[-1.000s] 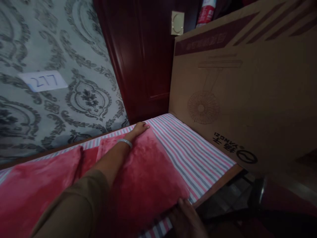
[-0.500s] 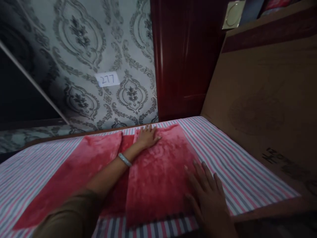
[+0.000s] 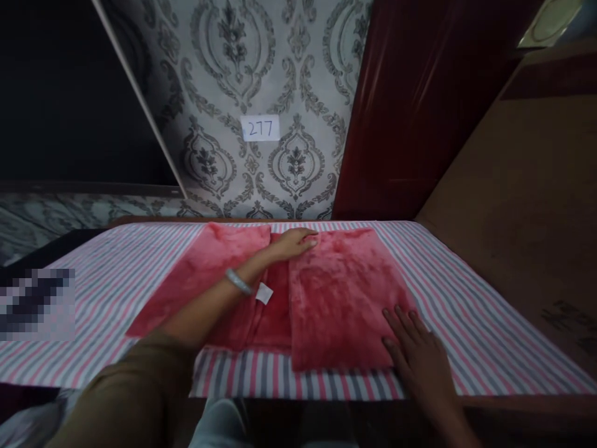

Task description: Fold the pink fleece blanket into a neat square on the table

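A pinkish-red plush cloth lies on a striped sheet, its two sides folded inward with a darker strip between them. A small white tag shows near the inner edge of the left fold. My left hand reaches across to the far inner corner of the right fold, touching it, fingers slightly bent and thumb apart. A pale bracelet circles that wrist. Spread fingers of my right hand rest on the cloth's near right edge, with the palm beside it over the sheet.
The striped sheet covers a table against a patterned wall, which bears a paper marked 277. A dark screen stands at left. Dark red panelling and a large cardboard box bound the right side.
My left hand has turned from lying flat on the right fold to bent fingers at its inner corner. The white tag has come into view. The camera view has shifted left.
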The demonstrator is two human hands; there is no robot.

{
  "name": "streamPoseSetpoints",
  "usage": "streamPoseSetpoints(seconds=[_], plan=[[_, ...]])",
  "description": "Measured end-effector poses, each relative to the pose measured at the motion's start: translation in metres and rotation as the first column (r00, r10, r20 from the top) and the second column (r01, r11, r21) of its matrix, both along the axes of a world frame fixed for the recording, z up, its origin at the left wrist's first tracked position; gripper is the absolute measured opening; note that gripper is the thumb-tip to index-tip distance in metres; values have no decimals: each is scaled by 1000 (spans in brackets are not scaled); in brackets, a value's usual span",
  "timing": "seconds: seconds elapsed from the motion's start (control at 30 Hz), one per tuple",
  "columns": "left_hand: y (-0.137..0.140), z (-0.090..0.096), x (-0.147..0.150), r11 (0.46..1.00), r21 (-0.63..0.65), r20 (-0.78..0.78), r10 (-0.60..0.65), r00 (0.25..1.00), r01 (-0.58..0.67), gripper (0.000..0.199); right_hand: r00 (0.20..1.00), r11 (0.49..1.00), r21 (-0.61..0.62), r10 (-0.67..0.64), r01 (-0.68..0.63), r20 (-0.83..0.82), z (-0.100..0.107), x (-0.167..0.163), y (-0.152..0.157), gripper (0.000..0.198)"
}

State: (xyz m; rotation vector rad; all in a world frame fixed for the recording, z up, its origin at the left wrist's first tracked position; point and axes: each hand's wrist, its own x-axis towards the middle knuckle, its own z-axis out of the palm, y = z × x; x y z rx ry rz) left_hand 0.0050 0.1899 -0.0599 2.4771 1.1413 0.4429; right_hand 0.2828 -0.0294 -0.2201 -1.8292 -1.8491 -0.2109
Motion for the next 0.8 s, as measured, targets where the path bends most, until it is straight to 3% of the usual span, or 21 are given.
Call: streamPoseSetpoints(seconds=[0.07, 0.17, 0.23, 0.37, 0.47, 0.57, 0.67, 0.8], plan=[[-37, 0, -42, 997, 46, 28, 55, 998, -56, 43, 998, 999, 32, -28, 30, -54, 10, 1, 1, 49], [-99, -26, -97, 945, 186, 71, 260, 963, -269, 46, 973, 982, 184, -4, 47, -230, 46, -18, 8, 47], [-134, -51, -119, 936, 199, 77, 279, 957, -289, 55, 912, 971, 234, 129, -37, -389, 77, -47, 19, 43], [-173, -89, -128, 909, 231, 110, 331, 937, -348, 65, 711, 938, 145, 334, -315, -619, 120, -118, 67, 37], [-184, -103, -125, 857, 275, 155, 409, 899, -437, 54, 616, 909, 35, 310, -416, -724, 127, -161, 118, 28], [-187, -115, -127, 842, 284, 204, 413, 887, -458, 45, 585, 887, -156, 146, -435, -798, 124, -192, 166, 21], [-188, -124, -134, 853, 290, 265, 365, 893, -435, 33, 589, 852, -334, -38, -403, -807, 120, -218, 203, 10], [-187, -123, -141, 873, 254, 345, 321, 882, -417, 11, 623, 818, -445, -140, -365, -769, 116, -242, 232, 9]])
